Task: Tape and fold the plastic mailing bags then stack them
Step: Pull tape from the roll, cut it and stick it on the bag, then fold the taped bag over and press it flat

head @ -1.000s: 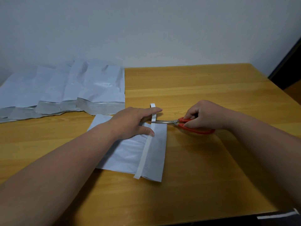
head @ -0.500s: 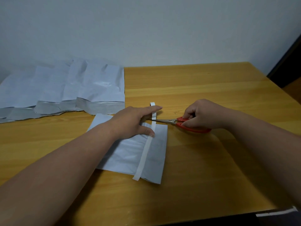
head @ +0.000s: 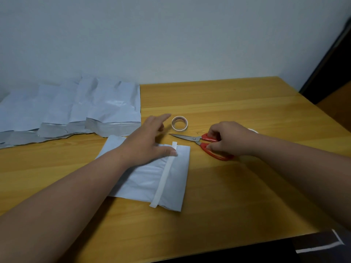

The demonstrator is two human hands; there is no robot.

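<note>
A folded white mailing bag point(head: 176, 179) lies on the wooden table point(head: 237, 196), with a strip of white tape point(head: 164, 176) running along its length. My left hand point(head: 148, 141) rests flat on the bag's upper part, thumb at the tape, fingers stretched toward a tape roll point(head: 179, 123). My right hand point(head: 228, 139) grips the red handles of the scissors point(head: 201, 142), which lie on the table just right of the bag with blades pointing left.
Several unfolded white and silver mailing bags point(head: 72, 109) are spread at the back left against the wall. A dark doorway point(head: 330, 63) is at the far right. The table's front edge runs near the bottom of the view.
The tape has been cut free from the roll, which now sits apart behind the bag. My right hand has pulled the scissors back to the right and lowered them onto the table.
</note>
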